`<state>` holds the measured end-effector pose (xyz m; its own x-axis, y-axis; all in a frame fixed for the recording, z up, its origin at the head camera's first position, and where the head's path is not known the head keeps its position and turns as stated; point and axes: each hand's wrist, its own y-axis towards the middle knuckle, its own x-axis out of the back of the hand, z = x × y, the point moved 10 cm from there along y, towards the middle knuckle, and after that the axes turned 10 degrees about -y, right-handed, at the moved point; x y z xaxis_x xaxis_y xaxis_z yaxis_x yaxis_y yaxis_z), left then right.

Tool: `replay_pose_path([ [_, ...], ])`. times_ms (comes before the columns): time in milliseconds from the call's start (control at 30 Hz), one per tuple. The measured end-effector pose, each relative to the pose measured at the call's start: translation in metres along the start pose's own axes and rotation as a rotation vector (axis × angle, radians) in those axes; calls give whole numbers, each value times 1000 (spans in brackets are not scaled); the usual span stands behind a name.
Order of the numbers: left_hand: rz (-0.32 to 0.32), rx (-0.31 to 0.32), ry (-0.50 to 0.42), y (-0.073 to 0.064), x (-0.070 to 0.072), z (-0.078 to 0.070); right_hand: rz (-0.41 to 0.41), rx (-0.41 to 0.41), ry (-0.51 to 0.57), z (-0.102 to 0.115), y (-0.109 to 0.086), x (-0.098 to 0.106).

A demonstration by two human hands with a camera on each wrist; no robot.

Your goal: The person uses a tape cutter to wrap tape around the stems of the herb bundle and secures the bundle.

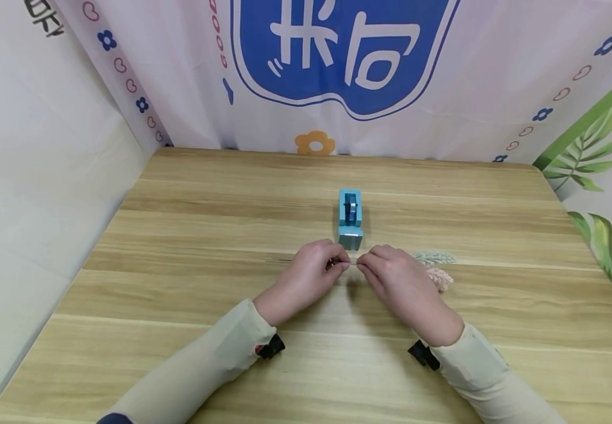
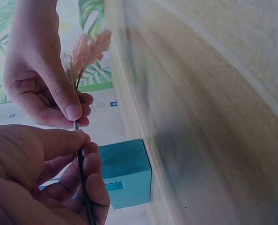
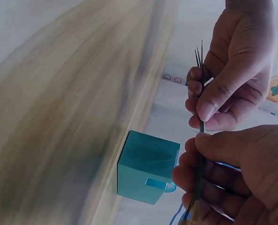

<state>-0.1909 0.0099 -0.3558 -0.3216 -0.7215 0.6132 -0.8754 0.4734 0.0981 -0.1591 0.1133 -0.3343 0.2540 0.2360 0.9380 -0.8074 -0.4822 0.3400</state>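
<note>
Between both hands runs a thin bundle of dark stems with feathery heads, like artificial grass sprigs. The heads, one pink and one pale green, stick out past the right hand. Bare stem ends fan out beyond the left hand. Each hand pinches the bundle between thumb and fingers, the fingertips nearly meeting. A light, shiny band shows on the stems between the thumbs; whether it is tape I cannot tell. Just beyond the hands stands a teal tape dispenser.
The dispenser holds a tape roll and stands on a wood-grain table. A printed cloth hangs behind the table's far edge. Small black devices sit at both wrists, over pale sleeves.
</note>
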Motion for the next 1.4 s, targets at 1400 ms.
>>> replay_pose_path([
  [1400,26,5,13,7,0,4,-1,-7,3,-2,1,-8],
])
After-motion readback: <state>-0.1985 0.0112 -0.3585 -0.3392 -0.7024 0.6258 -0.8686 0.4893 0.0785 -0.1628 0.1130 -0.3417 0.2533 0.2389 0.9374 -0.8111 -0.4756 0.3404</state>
